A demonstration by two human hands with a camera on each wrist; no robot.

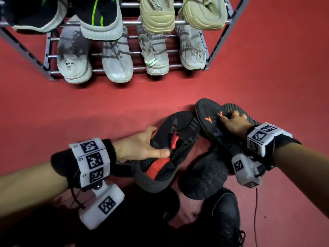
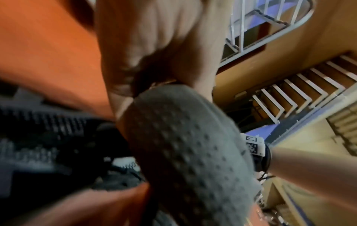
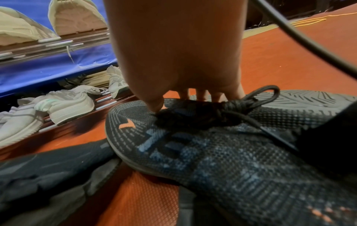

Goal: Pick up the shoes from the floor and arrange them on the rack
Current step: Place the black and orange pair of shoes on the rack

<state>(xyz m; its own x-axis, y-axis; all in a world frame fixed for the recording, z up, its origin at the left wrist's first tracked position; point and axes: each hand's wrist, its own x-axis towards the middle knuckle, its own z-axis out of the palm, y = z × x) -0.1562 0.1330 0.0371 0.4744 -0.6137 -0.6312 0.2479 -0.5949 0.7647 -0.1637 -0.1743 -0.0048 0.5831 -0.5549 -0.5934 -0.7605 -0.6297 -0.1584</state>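
- The black knit sneaker with a red-orange lining point(image 1: 170, 152) lies on its side on the red floor point(image 1: 89, 107), at about 6 o'clock from the rack; its dark grey perforated heel collar point(image 2: 185, 152) fills the left wrist view.
- The left hand point(image 1: 140, 147) grips that collar, thumb inside the opening and fingers along the outside.
- The dark blue-black knit sneaker with orange chevron marks point(image 1: 211, 122) lies at 3 o'clock of the first shoe, its toe overlapping it and its knotted black laces point(image 3: 228, 110) on top.
- The right hand point(image 1: 233, 122) pinches this shoe at the laces, thumb on the near side and fingers curled over the far side.
- A grey ribbed sole point(image 3: 309, 97) lies just behind the right hand, touching the held shoe.
- More black shoes point(image 1: 206, 175) crowd the floor at 6 o'clock of both hands.
- The grey metal-bar rack point(image 1: 215, 50) stands at 12 o'clock; four pale grey-white sneakers point(image 1: 117, 59) fill its lower shelf, toes overhanging the front bar.
- Open red floor separates the rack's front edge from the shoe pile.
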